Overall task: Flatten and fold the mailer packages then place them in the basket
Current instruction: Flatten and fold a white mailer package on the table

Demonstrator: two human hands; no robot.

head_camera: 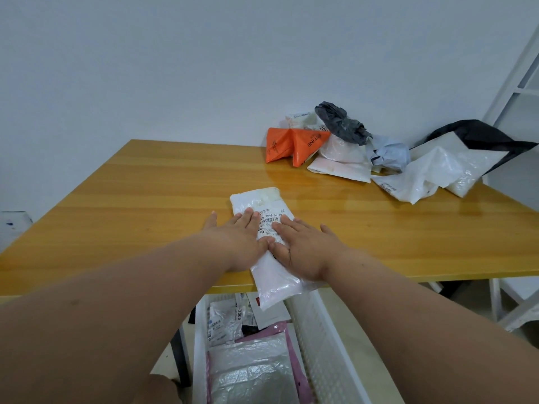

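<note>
Hands: your left hand (pixel 239 231) and right hand (pixel 303 246) lie palm-down side by side on the white mailer (pixel 269 243), fingers straight and close together, thumbs nearly touching; nothing is pinched.
Mailer: it lies lengthwise on the wooden table (pixel 145 199), label up, with its near end hanging over the front edge above the basket (pixel 320 330).
Basket: white, on the floor just under that edge, already holding several flattened packages.
Pile: more crumpled mailers (pixel 364 150), orange, grey, white and black, sit well apart at the far right corner of the table.
Step, as I judge it: you are pressing the air out before folding.
Risk: the overhanging end has no support, so if you lift both palms at once the slick plastic may slide off and drop in unfolded.
Risk: pushing toward yourself would drag more of it over the edge.
Advice: keep one palm down while the other starts the fold.
</note>
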